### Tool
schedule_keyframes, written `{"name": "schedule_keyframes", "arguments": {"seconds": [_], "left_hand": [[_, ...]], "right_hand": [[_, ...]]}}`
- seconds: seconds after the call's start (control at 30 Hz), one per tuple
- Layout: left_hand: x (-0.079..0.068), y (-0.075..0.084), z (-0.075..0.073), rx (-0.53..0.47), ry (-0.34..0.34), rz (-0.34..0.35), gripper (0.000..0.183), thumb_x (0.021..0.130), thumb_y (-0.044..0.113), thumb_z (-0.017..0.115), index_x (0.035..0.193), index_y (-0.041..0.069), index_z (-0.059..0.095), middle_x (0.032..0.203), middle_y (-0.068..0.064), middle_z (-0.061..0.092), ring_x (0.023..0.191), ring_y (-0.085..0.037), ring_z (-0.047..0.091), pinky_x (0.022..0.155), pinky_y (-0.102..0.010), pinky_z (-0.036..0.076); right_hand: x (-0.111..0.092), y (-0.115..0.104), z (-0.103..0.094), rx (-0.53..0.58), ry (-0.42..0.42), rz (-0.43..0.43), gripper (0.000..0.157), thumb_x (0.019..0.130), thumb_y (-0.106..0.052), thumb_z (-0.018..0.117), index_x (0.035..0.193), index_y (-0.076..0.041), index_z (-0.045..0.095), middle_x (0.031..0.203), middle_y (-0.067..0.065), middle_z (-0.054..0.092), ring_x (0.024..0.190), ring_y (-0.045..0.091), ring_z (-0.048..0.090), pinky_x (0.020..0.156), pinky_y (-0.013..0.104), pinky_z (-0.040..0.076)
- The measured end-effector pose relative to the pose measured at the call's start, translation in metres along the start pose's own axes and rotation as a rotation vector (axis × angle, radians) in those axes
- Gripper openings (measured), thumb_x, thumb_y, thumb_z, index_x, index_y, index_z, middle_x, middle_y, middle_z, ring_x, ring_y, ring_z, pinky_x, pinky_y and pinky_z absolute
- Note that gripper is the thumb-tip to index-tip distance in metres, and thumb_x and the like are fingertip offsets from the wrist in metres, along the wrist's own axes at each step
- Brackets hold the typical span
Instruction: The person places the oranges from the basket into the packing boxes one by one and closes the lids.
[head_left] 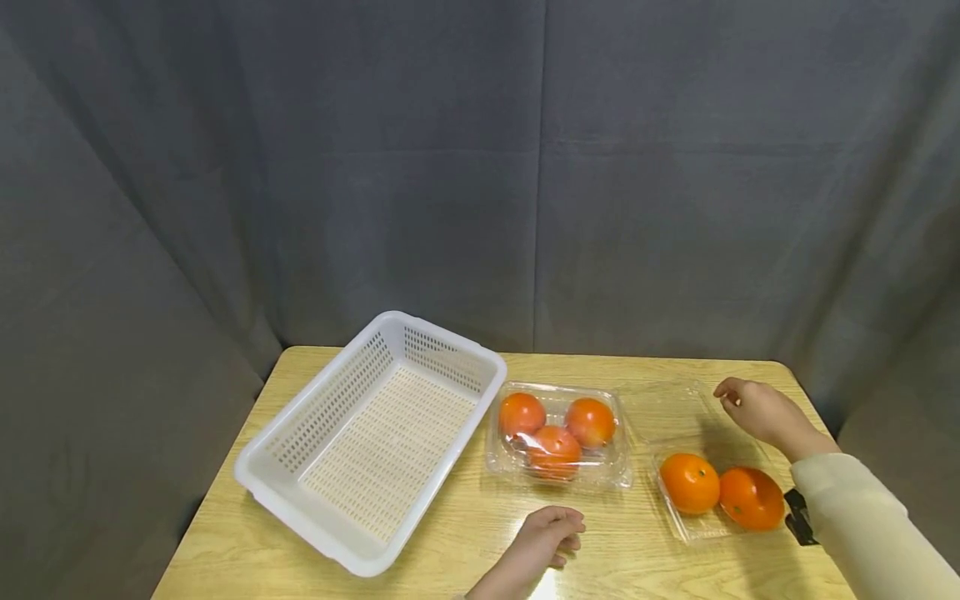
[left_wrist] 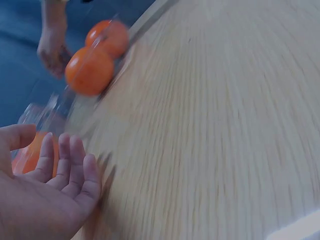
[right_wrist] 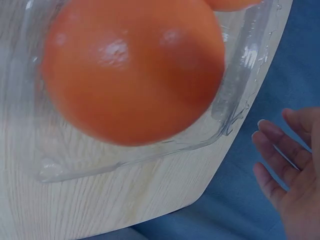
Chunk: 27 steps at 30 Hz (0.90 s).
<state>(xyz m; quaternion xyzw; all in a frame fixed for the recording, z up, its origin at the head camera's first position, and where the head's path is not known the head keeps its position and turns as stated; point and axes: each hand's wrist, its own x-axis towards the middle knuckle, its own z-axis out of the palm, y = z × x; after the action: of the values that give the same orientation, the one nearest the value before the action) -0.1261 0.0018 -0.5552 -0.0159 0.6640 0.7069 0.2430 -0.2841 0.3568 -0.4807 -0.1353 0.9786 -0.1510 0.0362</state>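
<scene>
My right hand [head_left: 765, 417] hovers over the back right of an open clear plastic clamshell box [head_left: 697, 529], fingers loosely bent and holding nothing. Inside this box lie two oranges, the left orange [head_left: 689, 483] and the right orange [head_left: 752, 498]. The clear lid [head_left: 663, 408] is folded back behind them. My left hand [head_left: 536, 546], relaxed and with nothing in it, is above the table in front of a second clamshell box [head_left: 600, 475]. That box looks closed over three red-orange round fruits [head_left: 555, 452]. In the right wrist view, an orange [right_wrist: 135, 75] fills much of the picture.
A white perforated plastic basket [head_left: 442, 492] stands on the left of the wooden table [head_left: 450, 567], set at an angle. A dark grey curtain [head_left: 405, 183] hangs behind the table. A black band [head_left: 799, 517] is at my right wrist.
</scene>
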Motion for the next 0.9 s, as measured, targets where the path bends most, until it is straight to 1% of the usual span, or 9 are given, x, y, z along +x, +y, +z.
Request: {"name": "schedule_keyframes", "arguments": {"seconds": [0.17, 0.37, 0.5, 0.63, 0.77, 0.9], "left_hand": [[0.012, 0.002, 0.028, 0.000, -0.012, 0.005, 0.027, 0.098, 0.020, 0.059, 0.113, -0.002, 0.063, 0.099, -0.004, 0.064, 0.082, -0.014, 0.057, 0.066, -0.025, 0.049], [0.025, 0.006, 0.066, -0.026, 0.064, 0.006, 0.020, 0.095, 0.015, 0.061, 0.108, 0.000, 0.065, 0.097, -0.002, 0.064, 0.082, -0.014, 0.060, 0.068, -0.029, 0.053], [0.029, 0.007, 0.089, -0.053, 0.102, -0.016, 0.013, 0.093, 0.012, 0.063, 0.103, 0.004, 0.065, 0.093, -0.001, 0.065, 0.079, -0.013, 0.060, 0.064, -0.026, 0.052], [0.033, 0.005, 0.103, -0.070, 0.112, -0.039, 0.009, 0.093, 0.010, 0.064, 0.101, 0.006, 0.065, 0.091, 0.000, 0.065, 0.077, -0.012, 0.060, 0.062, -0.024, 0.050], [0.038, 0.004, 0.112, -0.080, 0.119, -0.051, 0.007, 0.093, 0.010, 0.065, 0.099, 0.007, 0.064, 0.090, 0.000, 0.064, 0.076, -0.012, 0.061, 0.062, -0.024, 0.049], [0.041, 0.003, 0.120, -0.082, 0.131, -0.037, 0.003, 0.092, 0.010, 0.067, 0.093, 0.008, 0.064, 0.083, 0.004, 0.063, 0.071, -0.009, 0.059, 0.058, -0.020, 0.047]], "right_hand": [[0.003, -0.004, -0.002, 0.004, -0.012, 0.009, 0.017, 0.093, -0.004, 0.057, 0.105, 0.007, 0.064, 0.092, 0.020, 0.066, 0.082, 0.036, 0.063, 0.075, 0.056, 0.053], [0.006, -0.009, -0.003, -0.012, -0.029, -0.004, 0.017, 0.093, -0.003, 0.056, 0.104, 0.007, 0.064, 0.092, 0.021, 0.067, 0.083, 0.036, 0.064, 0.076, 0.057, 0.053], [0.006, -0.009, -0.003, -0.025, -0.040, -0.010, 0.017, 0.092, -0.003, 0.056, 0.103, 0.006, 0.065, 0.090, 0.019, 0.067, 0.082, 0.035, 0.064, 0.075, 0.056, 0.053], [0.006, -0.008, -0.002, -0.037, -0.045, -0.017, 0.017, 0.092, -0.003, 0.056, 0.104, 0.006, 0.065, 0.091, 0.019, 0.067, 0.083, 0.035, 0.064, 0.076, 0.056, 0.053], [0.008, -0.008, -0.003, -0.052, -0.063, -0.017, 0.018, 0.092, -0.002, 0.057, 0.105, 0.006, 0.064, 0.092, 0.020, 0.068, 0.085, 0.037, 0.064, 0.078, 0.056, 0.053], [0.012, -0.013, -0.001, -0.069, -0.088, -0.027, 0.019, 0.092, -0.003, 0.056, 0.107, 0.005, 0.065, 0.093, 0.019, 0.068, 0.085, 0.035, 0.065, 0.077, 0.054, 0.054]]}}
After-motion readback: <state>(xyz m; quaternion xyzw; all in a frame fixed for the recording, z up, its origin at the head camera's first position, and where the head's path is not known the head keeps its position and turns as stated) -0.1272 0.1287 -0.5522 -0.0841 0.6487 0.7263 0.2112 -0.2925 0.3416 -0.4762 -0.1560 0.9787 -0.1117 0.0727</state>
